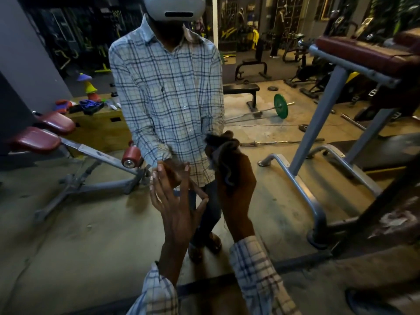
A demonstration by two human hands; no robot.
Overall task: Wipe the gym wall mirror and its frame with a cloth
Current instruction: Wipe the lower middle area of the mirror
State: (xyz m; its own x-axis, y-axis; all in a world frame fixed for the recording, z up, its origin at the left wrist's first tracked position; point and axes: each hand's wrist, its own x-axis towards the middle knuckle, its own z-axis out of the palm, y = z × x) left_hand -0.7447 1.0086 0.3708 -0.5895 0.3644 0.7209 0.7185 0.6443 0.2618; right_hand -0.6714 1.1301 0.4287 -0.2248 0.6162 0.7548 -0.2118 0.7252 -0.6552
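Two hands are raised to the gym wall mirror [91,223], which fills most of the view. The left hand [177,201] is open, fingers straight and spread, its fingertips [159,171] touching the glass where they meet their own reflection. Just to its right, the right hand [236,185] is closed around a bunched dark cloth [223,155], held against the mirror at about waist height of the reflected person. Both wrists show checked sleeves [256,269] in the near foreground. A dark strip of frame [295,261] runs along the mirror's lower edge, below the hands.

In the glass, the person stands in a checked shirt [166,87] and a white headset [175,7]. To the far left sits a bench with maroon pads [45,133] before a wooden box [97,126]; to the far right, a green weight plate [280,105] on a bar lies on the floor near a grey steel machine [336,110].
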